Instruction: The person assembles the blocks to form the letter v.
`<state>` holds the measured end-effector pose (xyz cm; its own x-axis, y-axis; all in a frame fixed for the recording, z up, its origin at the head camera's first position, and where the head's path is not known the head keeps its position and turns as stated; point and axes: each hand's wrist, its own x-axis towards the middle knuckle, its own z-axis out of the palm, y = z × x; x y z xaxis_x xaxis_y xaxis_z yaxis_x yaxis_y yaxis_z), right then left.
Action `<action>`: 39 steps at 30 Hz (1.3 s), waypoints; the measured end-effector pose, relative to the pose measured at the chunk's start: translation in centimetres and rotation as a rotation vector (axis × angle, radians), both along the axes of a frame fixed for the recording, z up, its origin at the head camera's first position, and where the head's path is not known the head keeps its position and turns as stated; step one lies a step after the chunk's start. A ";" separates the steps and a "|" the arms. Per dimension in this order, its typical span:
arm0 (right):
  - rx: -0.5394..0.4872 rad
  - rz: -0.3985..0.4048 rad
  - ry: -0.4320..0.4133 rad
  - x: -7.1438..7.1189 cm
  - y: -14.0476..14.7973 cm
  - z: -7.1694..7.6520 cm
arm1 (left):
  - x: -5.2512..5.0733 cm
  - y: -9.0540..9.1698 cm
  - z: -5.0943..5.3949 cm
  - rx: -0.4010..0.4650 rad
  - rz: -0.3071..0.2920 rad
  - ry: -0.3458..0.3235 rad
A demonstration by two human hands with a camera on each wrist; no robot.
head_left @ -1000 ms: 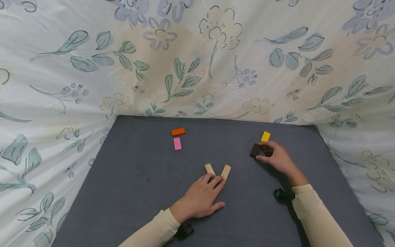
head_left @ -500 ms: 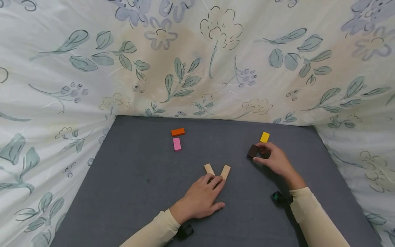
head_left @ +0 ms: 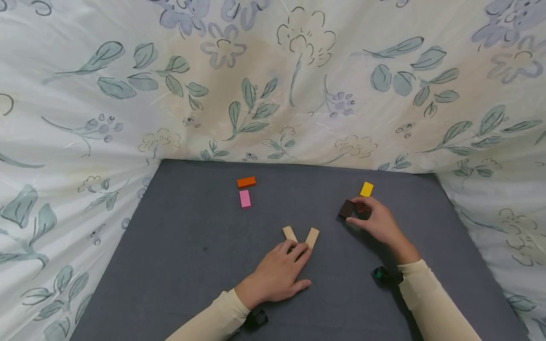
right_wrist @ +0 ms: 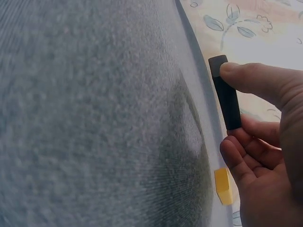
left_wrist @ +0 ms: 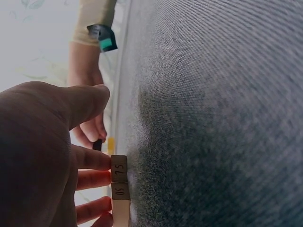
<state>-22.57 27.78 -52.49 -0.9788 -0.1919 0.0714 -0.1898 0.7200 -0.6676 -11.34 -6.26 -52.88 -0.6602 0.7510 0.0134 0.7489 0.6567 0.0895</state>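
My left hand (head_left: 275, 274) lies flat on the grey cloth, fingertips resting on the near ends of two light wooden blocks. The left block (head_left: 289, 233) and the right block (head_left: 313, 237) spread apart toward the back like a V. In the left wrist view, number-like marks show on their near end faces (left_wrist: 119, 169). With thumb and fingers, my right hand (head_left: 379, 225) pinches a dark, nearly black block (right_wrist: 228, 101) by its two ends, just above the cloth. Just behind that hand lies a yellow block (head_left: 366, 189).
An orange block (head_left: 246, 182) lies at the back left, with a pink block (head_left: 245, 199) just in front of it. A flower-patterned curtain (head_left: 273, 85) borders the cloth-covered surface (head_left: 170, 246) at the back and both sides.
My right hand has moved slightly left with the dark block, away from the yellow block. The left hand stays in place on the wooden blocks.
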 end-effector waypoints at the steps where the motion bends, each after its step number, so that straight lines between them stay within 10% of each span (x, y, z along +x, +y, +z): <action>1: -0.004 0.002 0.006 0.0 -0.1 0.0 | 0.0 0.0 0.0 0.000 0.000 -0.002; 39: -0.035 0.016 0.079 0.9 -1.5 -1.3 | 0.0 0.3 -0.9 0.007 0.001 0.035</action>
<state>-21.71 26.31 -53.77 -0.9666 -0.2039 0.1554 -0.2546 0.6928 -0.6747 -11.34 -5.92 -53.76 -0.6597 0.7504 0.0416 0.7512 0.6566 0.0680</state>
